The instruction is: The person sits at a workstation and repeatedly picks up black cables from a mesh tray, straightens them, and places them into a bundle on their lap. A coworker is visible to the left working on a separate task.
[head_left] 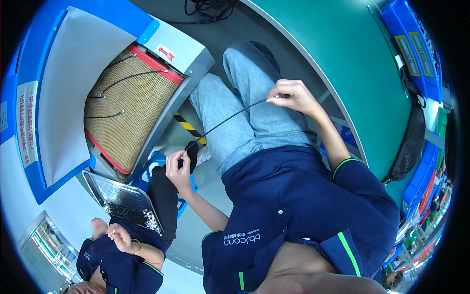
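A thin black cable (229, 119) runs nearly straight, slanting between my two hands above my lap. One end is pinched in the fingertips of my left hand (179, 171), lower and to the left. My right hand (293, 96), farther up and over my knee, closes on the other end. The fingers cover most of both cable ends. Left of my hands, several similar black cables with small shiny ends lie on a tan mesh conveyor belt (142, 93) with red edges.
The blue and white machine (178, 46) surrounds the belt. At lower left a co-worker's hand (120, 237) is raised beside a metal tray (93, 183) holding many cables. A green table (362, 98) curves along my right, with blue bins (413, 44) and a black mesh pouch (409, 147).
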### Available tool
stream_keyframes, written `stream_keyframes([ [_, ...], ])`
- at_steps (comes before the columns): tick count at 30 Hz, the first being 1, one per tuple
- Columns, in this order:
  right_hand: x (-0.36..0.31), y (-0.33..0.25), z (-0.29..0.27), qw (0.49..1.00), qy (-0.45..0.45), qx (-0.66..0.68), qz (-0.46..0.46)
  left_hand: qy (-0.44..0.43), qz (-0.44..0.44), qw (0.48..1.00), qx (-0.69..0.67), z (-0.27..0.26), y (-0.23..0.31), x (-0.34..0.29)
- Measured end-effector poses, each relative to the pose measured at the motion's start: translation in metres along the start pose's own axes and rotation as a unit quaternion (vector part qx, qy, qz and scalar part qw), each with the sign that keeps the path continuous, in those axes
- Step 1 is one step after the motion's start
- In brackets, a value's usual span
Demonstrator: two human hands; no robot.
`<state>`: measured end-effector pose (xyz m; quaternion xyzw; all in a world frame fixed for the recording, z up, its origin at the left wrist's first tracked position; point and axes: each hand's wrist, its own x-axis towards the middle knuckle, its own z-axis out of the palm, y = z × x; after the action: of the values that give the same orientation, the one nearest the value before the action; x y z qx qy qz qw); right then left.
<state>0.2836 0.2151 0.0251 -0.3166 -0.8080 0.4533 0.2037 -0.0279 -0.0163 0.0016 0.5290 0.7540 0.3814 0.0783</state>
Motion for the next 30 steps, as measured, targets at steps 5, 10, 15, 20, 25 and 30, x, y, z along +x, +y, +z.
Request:
stream_keyframes([
  [5, 0.004, 0.001, 0.002, 0.999, 0.002, -0.001, -0.046, -0.001, -0.001, 1.000, 0.005, -0.004, -0.001, 0.005],
  [10, 0.025, -0.003, 0.014, 0.993, 0.014, -0.041, -0.110, 0.012, 0.020, 0.999, 0.040, -0.019, -0.017, 0.035],
  [15, 0.072, -0.020, 0.057, 0.983, 0.099, -0.077, -0.133, 0.010, 0.001, 0.996, 0.089, -0.048, -0.057, 0.101],
  [20, 0.132, -0.028, 0.118, 0.965, 0.189, -0.073, -0.167, 0.007, 0.020, 0.994, 0.110, -0.084, -0.106, 0.174],
  [25, 0.176, -0.032, 0.163, 0.929, 0.277, -0.112, -0.219, -0.053, 0.041, 0.988, 0.139, -0.104, -0.160, 0.216],
  [30, 0.193, -0.030, 0.173, 0.942, 0.243, -0.180, -0.143, -0.110, 0.039, 0.980, 0.162, -0.100, -0.192, 0.237],
])
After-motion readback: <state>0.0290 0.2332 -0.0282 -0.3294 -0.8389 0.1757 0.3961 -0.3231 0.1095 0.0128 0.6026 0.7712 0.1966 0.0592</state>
